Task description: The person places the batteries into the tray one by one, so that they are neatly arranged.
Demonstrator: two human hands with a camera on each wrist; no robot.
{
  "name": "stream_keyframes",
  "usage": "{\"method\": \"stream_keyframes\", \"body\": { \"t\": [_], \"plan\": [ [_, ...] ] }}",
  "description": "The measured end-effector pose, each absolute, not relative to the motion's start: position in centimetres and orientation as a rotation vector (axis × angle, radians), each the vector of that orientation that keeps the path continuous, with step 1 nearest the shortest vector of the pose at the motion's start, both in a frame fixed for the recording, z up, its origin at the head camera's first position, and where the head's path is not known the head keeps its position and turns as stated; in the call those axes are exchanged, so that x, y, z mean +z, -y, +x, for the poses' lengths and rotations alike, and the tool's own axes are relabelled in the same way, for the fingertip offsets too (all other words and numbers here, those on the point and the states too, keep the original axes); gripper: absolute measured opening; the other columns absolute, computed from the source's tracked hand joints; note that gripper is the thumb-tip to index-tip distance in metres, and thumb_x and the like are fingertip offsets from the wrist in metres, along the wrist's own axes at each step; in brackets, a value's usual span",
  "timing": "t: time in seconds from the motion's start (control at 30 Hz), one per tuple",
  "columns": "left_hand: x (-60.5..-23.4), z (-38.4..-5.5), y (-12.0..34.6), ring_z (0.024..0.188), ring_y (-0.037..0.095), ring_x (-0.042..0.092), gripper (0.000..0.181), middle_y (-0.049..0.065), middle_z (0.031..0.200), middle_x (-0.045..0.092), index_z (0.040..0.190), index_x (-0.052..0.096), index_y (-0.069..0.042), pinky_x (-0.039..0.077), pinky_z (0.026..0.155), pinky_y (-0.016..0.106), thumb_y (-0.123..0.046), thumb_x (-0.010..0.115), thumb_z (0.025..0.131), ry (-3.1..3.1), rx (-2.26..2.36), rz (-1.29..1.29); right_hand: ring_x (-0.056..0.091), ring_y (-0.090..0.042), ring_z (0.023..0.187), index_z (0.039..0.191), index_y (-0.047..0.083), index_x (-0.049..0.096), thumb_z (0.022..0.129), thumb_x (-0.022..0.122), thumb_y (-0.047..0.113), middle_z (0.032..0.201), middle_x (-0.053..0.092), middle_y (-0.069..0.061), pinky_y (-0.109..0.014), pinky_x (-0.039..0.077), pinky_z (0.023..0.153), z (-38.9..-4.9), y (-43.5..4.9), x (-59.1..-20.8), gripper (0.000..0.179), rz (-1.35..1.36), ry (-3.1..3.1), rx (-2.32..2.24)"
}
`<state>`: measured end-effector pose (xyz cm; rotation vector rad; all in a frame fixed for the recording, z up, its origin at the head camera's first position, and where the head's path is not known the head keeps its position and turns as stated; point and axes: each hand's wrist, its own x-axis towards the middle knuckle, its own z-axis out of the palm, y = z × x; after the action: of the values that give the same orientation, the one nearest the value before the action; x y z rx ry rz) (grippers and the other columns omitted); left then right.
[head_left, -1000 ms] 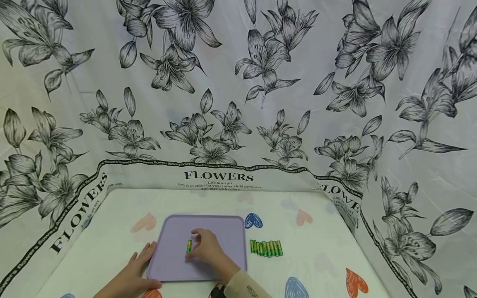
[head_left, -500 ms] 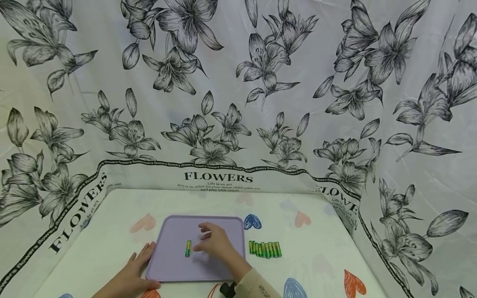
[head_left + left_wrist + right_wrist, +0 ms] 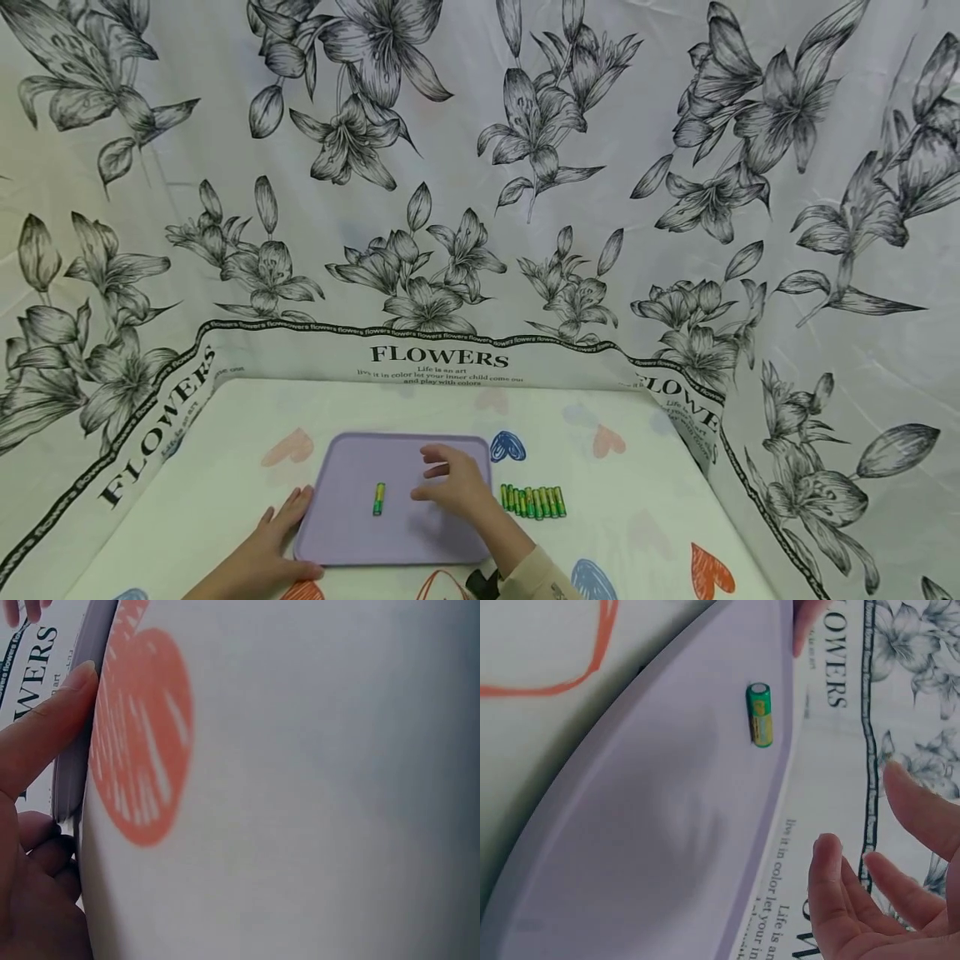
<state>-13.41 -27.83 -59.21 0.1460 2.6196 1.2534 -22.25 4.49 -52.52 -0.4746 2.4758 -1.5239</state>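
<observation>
A purple tray [image 3: 360,537] lies on the table, and a single green-and-yellow battery [image 3: 378,499] rests on it, left of centre. My left hand [image 3: 272,542] touches the tray's front left corner, its fingers along the left side and the thumb at the front edge. In the left wrist view the thumb [image 3: 64,705] lies against the tray's edge. Over the right part of the tray, my right hand [image 3: 456,487] hovers with fingers spread and holds nothing. The right wrist view shows the battery [image 3: 760,716] apart from that hand [image 3: 885,900].
Several batteries [image 3: 534,502] stand side by side in a row on the tablecloth, just right of the tray. The white cloth [image 3: 637,467] has printed hearts. A floral curtain [image 3: 450,167] surrounds the table's back and sides. Something dark [image 3: 482,583] lies by the right sleeve.
My right hand has let go of the battery on the tray and moved right, away from it. The left hand stays at the tray's corner.
</observation>
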Motion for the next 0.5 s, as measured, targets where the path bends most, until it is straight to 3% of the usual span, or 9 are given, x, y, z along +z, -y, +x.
{"method": "stream_keyframes", "body": {
  "t": [0.13,0.23,0.5],
  "plan": [
    [-59.2,-13.5,27.7,0.151,0.051,-0.008,0.126,0.027,0.166,0.001,0.161,0.016,-0.001,-0.027,0.118,0.031,-0.039,0.09,0.066,-2.588,1.276,0.138,0.069,-0.019,0.106,0.135,0.016,0.064,0.076,0.089,0.016,0.132,0.066,-0.014,-0.03,0.059,0.081,-22.2,-6.1,-52.4,0.064,-0.469,-2.486,-1.529],
    [-59.3,-13.6,27.6,0.15,0.052,-0.009,0.127,0.027,0.166,0.001,0.16,0.016,-0.001,-0.022,0.119,0.058,-0.038,0.091,0.065,-2.588,1.266,0.132,0.07,-0.021,0.106,0.136,0.014,0.063,0.077,0.088,0.017,0.131,0.067,-0.014,-0.032,0.059,0.081,-22.1,-7.3,-52.1,0.064,-0.478,-2.503,-1.538],
    [-59.3,-13.5,27.7,0.15,0.053,-0.009,0.129,0.028,0.166,0.002,0.161,0.017,-0.002,-0.021,0.118,0.06,-0.042,0.091,0.063,-2.603,1.258,0.109,0.07,-0.022,0.106,0.136,0.013,0.062,0.078,0.089,0.02,0.128,0.068,-0.01,-0.032,0.06,0.081,-21.6,-9.4,-51.3,0.065,-0.486,-2.526,-1.562]
  ]
}}
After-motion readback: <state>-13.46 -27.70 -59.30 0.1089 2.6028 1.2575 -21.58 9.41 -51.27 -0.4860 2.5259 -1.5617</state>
